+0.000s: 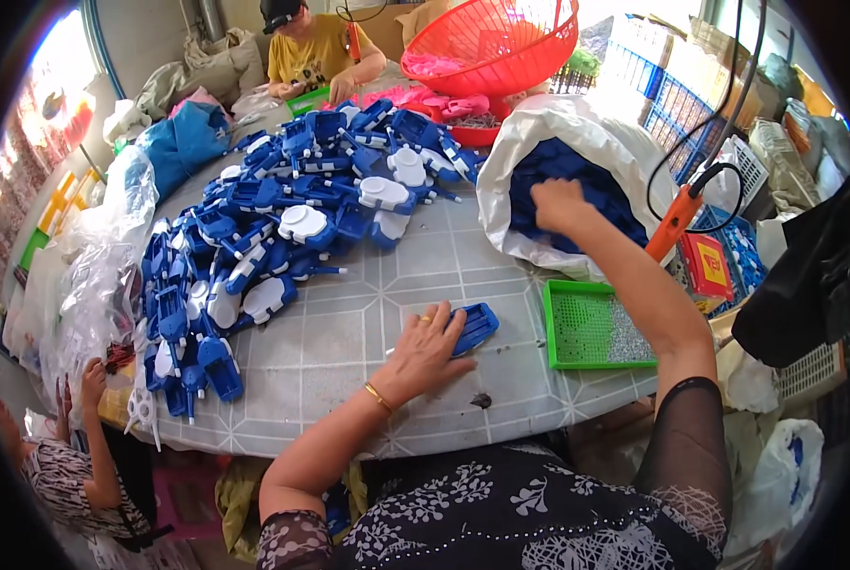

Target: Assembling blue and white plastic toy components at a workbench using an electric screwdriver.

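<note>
On the table's near side, a blue plastic shell (477, 329) with an open hollow lies flat, a white tip sticking out at its other end. My left hand (425, 350) covers its middle, thumb and fingers on either side of it, pressing it against the table. My right hand (560, 203) reaches into the mouth of a white sack (501, 180) filled with dark blue pieces (548, 166); its fingertips are hidden there. To the left spreads a big pile of blue-and-white plastic parts (302, 223), many with white stubs.
A green tray (553, 328) holding small grey metal bits sits below my right forearm. An orange electric tool (674, 223) hangs by its cord beside the sack. White scissors (142, 408) lie at the left edge. Red baskets (501, 38) stand at the back. Two other people (316, 52) are at the table.
</note>
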### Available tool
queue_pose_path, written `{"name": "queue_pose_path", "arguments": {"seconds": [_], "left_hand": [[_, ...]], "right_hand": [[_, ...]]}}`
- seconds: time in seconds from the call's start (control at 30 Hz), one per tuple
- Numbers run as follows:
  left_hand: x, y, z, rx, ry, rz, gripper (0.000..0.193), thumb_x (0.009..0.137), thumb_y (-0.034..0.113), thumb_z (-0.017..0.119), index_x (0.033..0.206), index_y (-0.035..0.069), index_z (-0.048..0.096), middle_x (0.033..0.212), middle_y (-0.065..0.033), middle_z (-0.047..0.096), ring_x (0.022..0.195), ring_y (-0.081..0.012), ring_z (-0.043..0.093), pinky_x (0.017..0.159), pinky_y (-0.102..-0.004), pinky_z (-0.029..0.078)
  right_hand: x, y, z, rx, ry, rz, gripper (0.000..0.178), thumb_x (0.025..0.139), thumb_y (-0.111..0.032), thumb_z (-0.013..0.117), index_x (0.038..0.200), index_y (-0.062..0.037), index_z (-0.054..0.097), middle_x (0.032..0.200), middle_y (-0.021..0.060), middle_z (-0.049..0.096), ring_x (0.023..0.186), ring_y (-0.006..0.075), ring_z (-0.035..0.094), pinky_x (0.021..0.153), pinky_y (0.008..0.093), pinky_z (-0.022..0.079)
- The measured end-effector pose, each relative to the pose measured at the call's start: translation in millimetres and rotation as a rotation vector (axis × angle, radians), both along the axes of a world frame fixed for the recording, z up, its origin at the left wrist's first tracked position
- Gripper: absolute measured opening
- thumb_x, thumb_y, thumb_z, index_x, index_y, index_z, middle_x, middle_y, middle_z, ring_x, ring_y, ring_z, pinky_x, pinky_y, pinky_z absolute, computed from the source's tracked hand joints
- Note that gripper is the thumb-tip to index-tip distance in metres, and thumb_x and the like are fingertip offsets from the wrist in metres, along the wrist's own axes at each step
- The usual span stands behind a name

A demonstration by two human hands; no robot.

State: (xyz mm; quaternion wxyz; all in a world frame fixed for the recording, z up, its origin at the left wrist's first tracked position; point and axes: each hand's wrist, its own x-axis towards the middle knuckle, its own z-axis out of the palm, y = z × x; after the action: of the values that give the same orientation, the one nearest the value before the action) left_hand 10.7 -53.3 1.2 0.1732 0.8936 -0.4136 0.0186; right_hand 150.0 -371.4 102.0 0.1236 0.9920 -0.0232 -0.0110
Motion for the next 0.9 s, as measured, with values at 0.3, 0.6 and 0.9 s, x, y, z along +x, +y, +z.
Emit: {"name": "queue_pose_path", "arguments": {"seconds": [0.3, 0.6, 0.9], "left_hand": [[-1.5, 3.5, 5.1, -0.159, -0.034, -0.039, 0.072, 0.086, 0.030, 0.080, 0.143, -0.001, 0.049, 0.132, -0.0230, 0.054, 0.125, -0.0422, 0.054, 0.108, -0.0499, 0.043], [10.4, 3.4, 4.2, -0.160, -0.028, -0.099, 0.074, 0.086, 0.035, 0.081, 0.142, -0.002, 0.050, 0.130, -0.0221, 0.056, 0.124, -0.0411, 0.056, 0.108, -0.0503, 0.044], [12.8, 1.5, 6.5, -0.181, -0.038, -0.090, 0.072, 0.085, 0.032, 0.082, 0.141, -0.001, 0.051, 0.128, -0.0214, 0.056, 0.120, -0.0408, 0.056, 0.105, -0.0495, 0.044]], "right_hand": [[95.3, -135.2, -16.3, 0.101, -0.365, -0.233, 0.082, 0.095, -0.057, 0.065, 0.158, -0.0091, 0.045, 0.166, 0.0193, 0.040, 0.155, 0.0372, 0.035, 0.128, 0.0463, 0.029], [119.4, -122.9, -29.0, 0.187, -0.277, 0.031, 0.102, 0.082, -0.061, 0.076, 0.162, -0.0097, 0.039, 0.168, 0.0204, 0.036, 0.157, 0.0377, 0.031, 0.130, 0.0464, 0.025], [62.2, -89.5, 5.0, 0.001, 0.128, -0.082, 0.105, 0.085, -0.074, 0.062, 0.168, -0.0173, 0.030, 0.170, 0.0273, 0.028, 0.157, 0.0462, 0.025, 0.129, 0.0524, 0.022]]}}
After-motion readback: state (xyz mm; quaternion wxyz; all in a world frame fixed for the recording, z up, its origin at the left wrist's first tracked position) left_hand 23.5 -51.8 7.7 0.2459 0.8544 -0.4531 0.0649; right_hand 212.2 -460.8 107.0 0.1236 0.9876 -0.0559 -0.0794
